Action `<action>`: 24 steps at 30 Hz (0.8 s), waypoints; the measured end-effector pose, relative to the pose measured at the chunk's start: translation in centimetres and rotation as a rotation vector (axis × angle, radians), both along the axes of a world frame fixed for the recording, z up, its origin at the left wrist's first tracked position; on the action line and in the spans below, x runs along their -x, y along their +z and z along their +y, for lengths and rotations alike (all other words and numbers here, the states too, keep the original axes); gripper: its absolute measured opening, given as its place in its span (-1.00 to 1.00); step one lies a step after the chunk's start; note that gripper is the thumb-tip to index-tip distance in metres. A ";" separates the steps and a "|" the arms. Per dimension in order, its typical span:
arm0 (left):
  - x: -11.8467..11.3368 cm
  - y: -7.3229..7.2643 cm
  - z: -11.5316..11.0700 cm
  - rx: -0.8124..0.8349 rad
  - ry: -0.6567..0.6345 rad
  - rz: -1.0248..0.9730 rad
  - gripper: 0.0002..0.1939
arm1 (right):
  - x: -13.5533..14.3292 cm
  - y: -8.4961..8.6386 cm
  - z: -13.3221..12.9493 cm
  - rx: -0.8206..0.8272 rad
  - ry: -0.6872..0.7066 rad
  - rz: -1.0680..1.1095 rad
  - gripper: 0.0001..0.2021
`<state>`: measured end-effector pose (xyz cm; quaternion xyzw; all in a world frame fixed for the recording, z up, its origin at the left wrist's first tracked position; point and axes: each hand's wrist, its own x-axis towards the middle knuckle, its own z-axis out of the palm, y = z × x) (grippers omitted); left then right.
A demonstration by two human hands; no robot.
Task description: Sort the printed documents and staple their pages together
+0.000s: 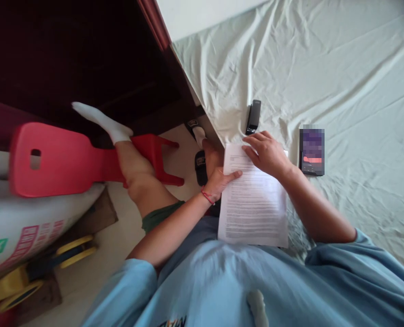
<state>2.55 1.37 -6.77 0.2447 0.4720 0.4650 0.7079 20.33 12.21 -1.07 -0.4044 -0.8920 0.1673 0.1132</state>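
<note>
Papers (253,209) beneath right hand (268,153); left hand (219,181) pinching left edge.

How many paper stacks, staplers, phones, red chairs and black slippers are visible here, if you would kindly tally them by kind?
Paper stack: 1
Stapler: 1
Phone: 1
Red chair: 1
Black slippers: 2
Total: 6
</note>
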 end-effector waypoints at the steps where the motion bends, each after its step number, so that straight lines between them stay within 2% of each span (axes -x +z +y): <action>1: 0.0 0.1 -0.1 0.009 -0.006 0.003 -0.32 | 0.1 0.1 0.0 0.038 0.016 -0.033 -0.61; 5: -0.3 -0.2 -0.7 0.028 0.005 0.012 -0.36 | 0.3 0.2 0.0 0.131 0.031 -0.067 -0.58; 10: -0.7 -0.6 -1.1 0.057 -0.003 -0.017 -0.31 | 0.3 0.2 -0.3 0.137 0.037 -0.039 -0.57; 16: -0.9 -0.1 -1.1 0.052 -0.024 -0.089 -0.32 | 0.2 0.1 -0.4 0.134 0.035 -0.027 -0.57; 21: -0.8 0.0 -1.2 0.047 -0.050 -0.069 -0.34 | 0.5 -0.3 -0.6 0.122 0.045 -0.004 -0.56; 24: -0.8 -0.1 -1.1 0.046 -0.051 -0.052 -0.28 | 0.7 -0.4 -0.5 0.118 0.034 0.011 -0.60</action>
